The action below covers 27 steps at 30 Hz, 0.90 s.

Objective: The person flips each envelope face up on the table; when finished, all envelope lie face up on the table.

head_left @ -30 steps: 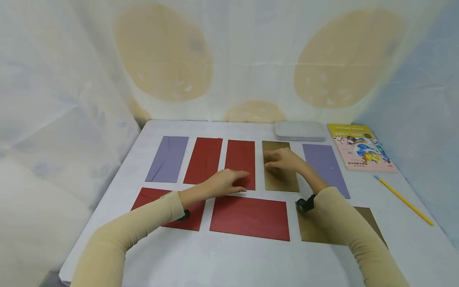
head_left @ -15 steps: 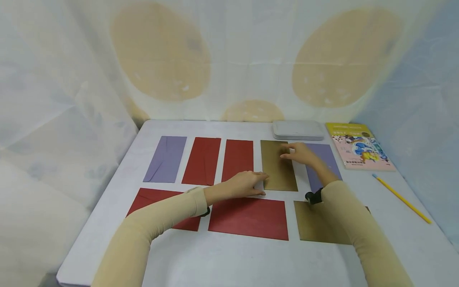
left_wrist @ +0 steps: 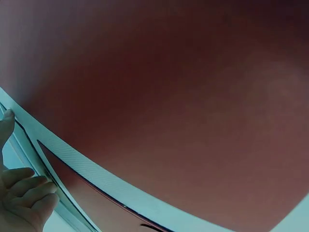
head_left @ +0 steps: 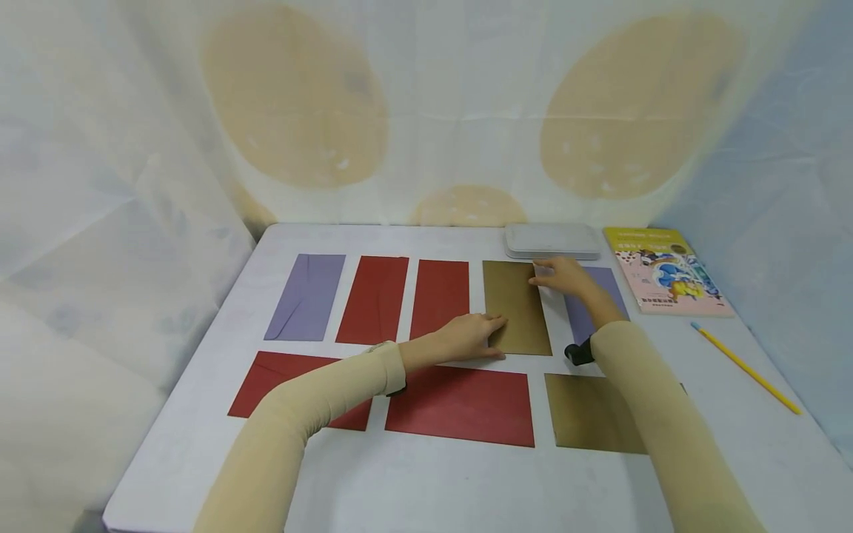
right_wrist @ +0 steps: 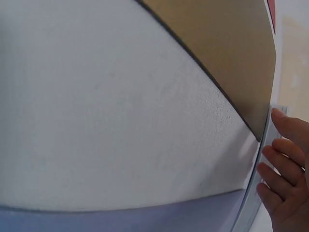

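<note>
A gold envelope (head_left: pixel 523 307) lies upright in the back row, between both hands. My left hand (head_left: pixel 466 337) is at its lower left edge, thumb and fingers spread and relaxed. In the left wrist view that hand (left_wrist: pixel 26 198) shows loose fingers near envelope edges. At the gold envelope's upper right corner is my right hand (head_left: pixel 566 280), with thumb and fingers apart. The right wrist view shows the right hand (right_wrist: pixel 287 169) with slightly bent fingers by that corner; contact cannot be told. Below the left hand lies a wide red envelope (head_left: pixel 466 411).
Two more red envelopes (head_left: pixel 373 300) and a purple envelope (head_left: pixel 306 296) fill the back left. Another purple envelope (head_left: pixel 606 285) is partly behind the right hand. A second gold envelope (head_left: pixel 593 414) lies in front. A white case (head_left: pixel 553 240), a book (head_left: pixel 669 274) and a yellow pencil (head_left: pixel 746 370) stand right.
My left hand has moved right from the red envelope to the gold envelope's left edge. My right hand has shifted right and back, from over the gold envelope to its upper right corner.
</note>
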{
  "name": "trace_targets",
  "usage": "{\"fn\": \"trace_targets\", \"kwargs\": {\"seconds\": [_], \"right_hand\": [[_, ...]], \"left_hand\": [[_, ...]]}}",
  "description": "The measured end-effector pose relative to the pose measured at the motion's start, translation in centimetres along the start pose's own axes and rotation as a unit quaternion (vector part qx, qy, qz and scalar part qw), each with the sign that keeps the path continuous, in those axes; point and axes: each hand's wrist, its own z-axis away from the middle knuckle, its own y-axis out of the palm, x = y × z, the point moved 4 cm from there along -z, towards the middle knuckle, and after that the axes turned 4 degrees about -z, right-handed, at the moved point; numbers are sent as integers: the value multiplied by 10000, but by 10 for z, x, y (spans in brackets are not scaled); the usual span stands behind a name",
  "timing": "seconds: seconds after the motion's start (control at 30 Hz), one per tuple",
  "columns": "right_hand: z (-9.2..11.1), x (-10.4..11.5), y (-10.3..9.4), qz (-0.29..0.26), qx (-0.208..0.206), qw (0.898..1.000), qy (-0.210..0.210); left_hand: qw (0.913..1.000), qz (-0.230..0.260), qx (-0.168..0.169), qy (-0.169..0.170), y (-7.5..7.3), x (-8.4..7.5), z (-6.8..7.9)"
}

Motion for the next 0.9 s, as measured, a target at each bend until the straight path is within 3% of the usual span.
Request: {"fn": "trace_targets", "kwargs": {"seconds": [0.5,0.9], "right_hand": [[-5,0,6,114,-16,9999,-85],[-5,-4,10,126,-260,9996,-14]], "left_hand": [[9995,-46,271,123,-4,3,4],[9984,-565,-31,-39,-3,0,6]]}}
